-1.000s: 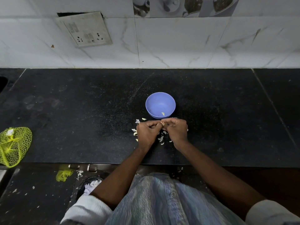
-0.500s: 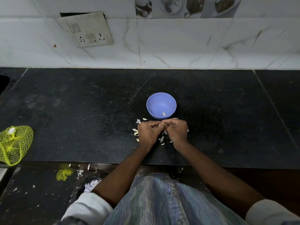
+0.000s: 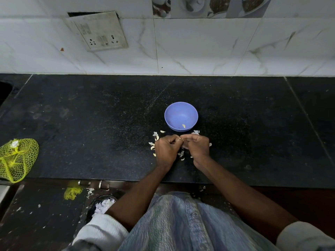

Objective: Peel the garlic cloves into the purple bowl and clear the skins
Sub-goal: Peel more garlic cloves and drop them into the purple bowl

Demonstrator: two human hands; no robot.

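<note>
A pale garlic clove (image 3: 180, 138) (mostly hidden, axis unclear) was pinched between the left hand (image 3: 165, 151) and right hand (image 3: 196, 147), just before the purple bowl (image 3: 181, 116).

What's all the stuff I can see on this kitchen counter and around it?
round purple plastic bowl: one, purple, middle of the counter, just beyond the hands
peeled garlic clove: one, pale yellow, inside the bowl
papery garlic skins and cloves: many scattered bits, white and cream, around the hands
yellow-green mesh net bag: one, left counter edge
black stone counter: one, speckled
white switch-and-socket plate: one, tilted, on the tiled wall
left hand: pinching a small clove
right hand: pinching the same clove
</note>
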